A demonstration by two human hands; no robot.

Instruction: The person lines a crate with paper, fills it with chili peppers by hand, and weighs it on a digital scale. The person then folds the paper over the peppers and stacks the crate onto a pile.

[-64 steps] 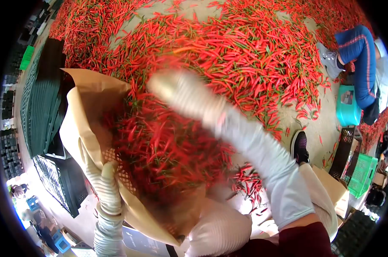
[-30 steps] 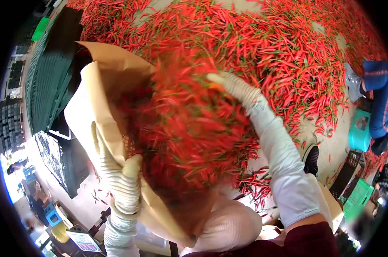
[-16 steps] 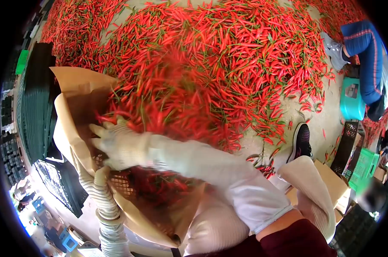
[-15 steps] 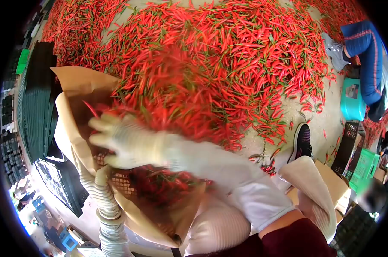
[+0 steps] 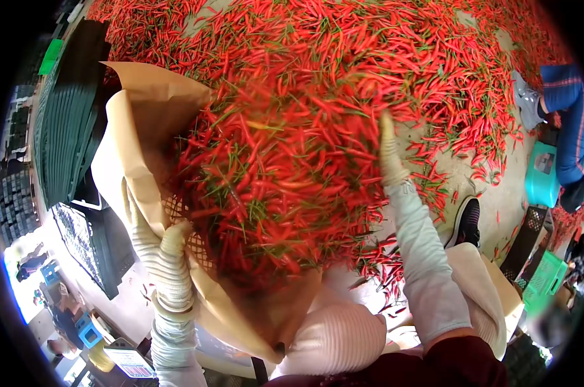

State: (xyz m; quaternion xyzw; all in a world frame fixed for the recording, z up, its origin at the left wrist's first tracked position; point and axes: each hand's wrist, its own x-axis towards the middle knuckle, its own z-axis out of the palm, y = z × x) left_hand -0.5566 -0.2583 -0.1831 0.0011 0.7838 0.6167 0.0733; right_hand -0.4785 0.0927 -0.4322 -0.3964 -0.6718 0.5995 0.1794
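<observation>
A crate lined with brown paper [image 5: 144,122] stands tilted in front of me, heaped with red chillies [image 5: 279,187]. My left hand [image 5: 160,251], in a ribbed white glove, grips the crate's near edge over the paper and the red mesh wall. My right hand [image 5: 389,151], also gloved, has its fingers straight and pressed edge-on against the right side of the chilli heap. Its palm is hidden from me. A long white sleeve covers my right forearm.
Red chillies [image 5: 434,58] cover the floor ahead. Stacked dark green crates [image 5: 66,122] stand at the left. Another person's blue-trousered leg [image 5: 566,103] and a teal stool [image 5: 542,174] are at the right; green and black crates [image 5: 537,264] sit lower right. My black shoe [image 5: 467,222] rests on bare floor.
My right hand has swung from the crate's left rim across to the right side of the heap. The left hand keeps its grip on the crate edge.
</observation>
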